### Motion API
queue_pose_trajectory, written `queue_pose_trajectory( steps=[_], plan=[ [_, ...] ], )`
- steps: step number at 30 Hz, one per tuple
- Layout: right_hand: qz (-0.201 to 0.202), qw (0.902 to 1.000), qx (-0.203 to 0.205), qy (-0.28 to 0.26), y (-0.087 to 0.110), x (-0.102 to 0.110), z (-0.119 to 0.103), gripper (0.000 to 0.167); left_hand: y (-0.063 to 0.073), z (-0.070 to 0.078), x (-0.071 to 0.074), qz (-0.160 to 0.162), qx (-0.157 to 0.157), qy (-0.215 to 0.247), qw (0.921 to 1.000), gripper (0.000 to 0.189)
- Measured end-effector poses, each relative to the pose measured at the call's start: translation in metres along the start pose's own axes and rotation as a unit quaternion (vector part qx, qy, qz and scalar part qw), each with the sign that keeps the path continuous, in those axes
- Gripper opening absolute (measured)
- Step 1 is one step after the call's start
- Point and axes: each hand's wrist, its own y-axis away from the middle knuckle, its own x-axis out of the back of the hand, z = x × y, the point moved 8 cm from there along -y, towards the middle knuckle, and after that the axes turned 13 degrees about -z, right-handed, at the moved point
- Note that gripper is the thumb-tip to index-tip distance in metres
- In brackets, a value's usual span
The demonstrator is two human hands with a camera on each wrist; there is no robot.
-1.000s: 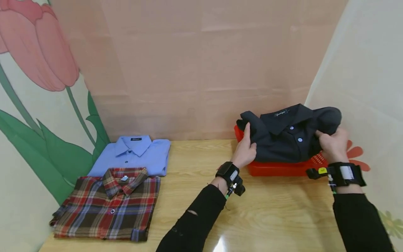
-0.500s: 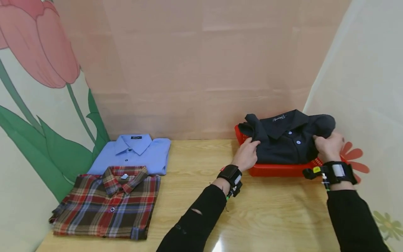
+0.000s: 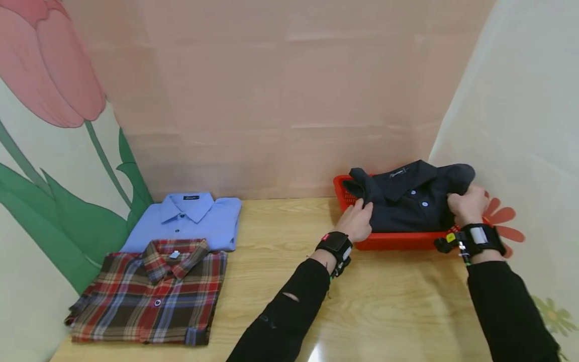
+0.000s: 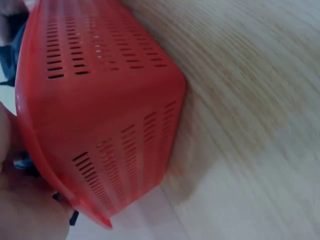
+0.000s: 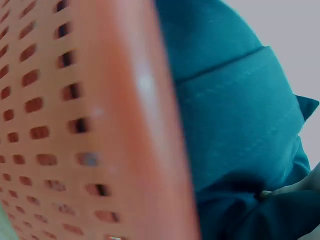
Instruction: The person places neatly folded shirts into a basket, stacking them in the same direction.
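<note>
Black shirt (image 3: 404,211), pinched in your left hand (image 3: 356,221) and right hand (image 3: 469,205), seems mid-placement in the far-right basket (image 3: 398,241); settle, then release.

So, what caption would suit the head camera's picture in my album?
Left fingers and right fingers hold a dark shirt at a red basket; blue shirt and plaid shirt lie folded.

Your left hand (image 3: 356,222) and right hand (image 3: 469,205) have lowered the folded black collared shirt (image 3: 402,203) deeper into the red perforated plastic basket (image 3: 398,242).

Right hand (image 3: 469,205) gripping dark shirt (image 3: 400,208), red basket (image 3: 398,242)
</note>
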Motion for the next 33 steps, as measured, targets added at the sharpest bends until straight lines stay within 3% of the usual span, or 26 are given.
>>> queue_pose_trajectory(
  steps=[3, 8, 12, 17, 21, 24, 30, 33],
  plan=[
    [-0.023, 0.9997, 0.001, 0.012, -0.004, -0.006, 0.006, 0.036, -0.002, -0.004, -0.003, -0.009, 0.025, -0.024, 0.9994, 0.057],
    [-0.070, 0.9974, -0.014, -0.002, -0.011, -0.018, 0.022, 0.038, 0.003, -0.011, -0.009, -0.028, 0.054, -0.003, 0.9981, 0.050],
    [-0.087, 0.9962, -0.002, 0.001, -0.013, -0.021, 0.027, 0.047, 0.008, -0.013, -0.010, -0.040, 0.063, 0.002, 0.9972, 0.048],
    [-0.097, 0.9925, 0.010, 0.074, -0.015, -0.021, 0.028, 0.053, 0.012, -0.013, -0.007, -0.052, 0.065, -0.003, 0.9965, 0.047],
    [-0.109, 0.9788, 0.012, 0.173, -0.017, -0.022, 0.030, 0.058, 0.012, -0.015, -0.009, -0.059, 0.078, -0.003, 0.9952, 0.045],
    [-0.115, 0.9699, 0.020, 0.214, -0.018, -0.023, 0.031, 0.060, 0.008, -0.019, -0.015, -0.056, 0.087, 0.009, 0.9946, 0.044],
    [-0.077, 0.9548, 0.118, 0.262, -0.011, -0.031, 0.006, 0.064, 0.003, -0.026, -0.018, -0.029, 0.072, 0.047, 0.9959, 0.045],
    [-0.089, 0.9426, 0.142, 0.289, -0.003, -0.044, -0.006, 0.060, 0.007, -0.026, -0.016, -0.013, 0.053, 0.051, 0.9972, 0.046]
  ],
)
